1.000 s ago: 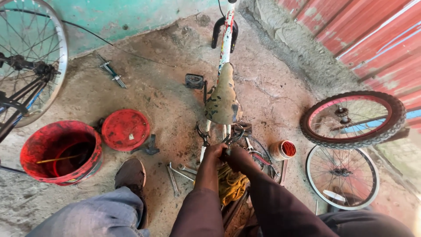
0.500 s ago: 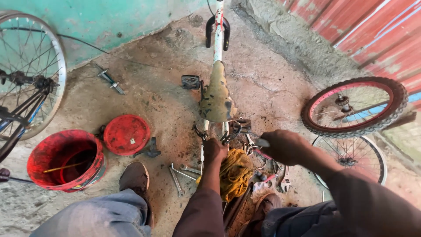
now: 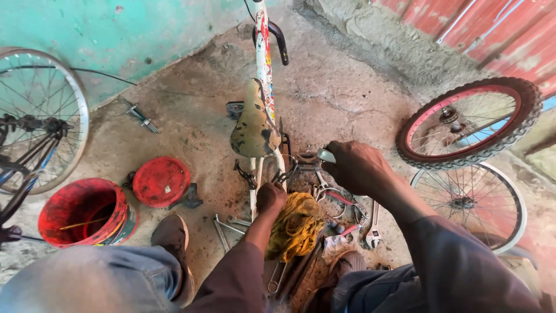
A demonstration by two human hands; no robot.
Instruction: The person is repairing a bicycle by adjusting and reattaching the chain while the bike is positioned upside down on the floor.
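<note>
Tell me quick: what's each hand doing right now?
Left hand: fist closed on the bike frame below the saddle.
Right hand: closed around a metal tool.

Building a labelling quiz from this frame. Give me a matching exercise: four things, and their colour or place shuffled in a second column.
Things:
1. bucket
2. rag
3. tyred wheel
4. right hand

Colour or place:
A. yellow, beside the left hand
B. red, standing open by its lid
C. on a metal part by the bicycle frame
D. pink rim, by the red metal wall

Pairs: 1-B, 2-A, 3-D, 4-C
</note>
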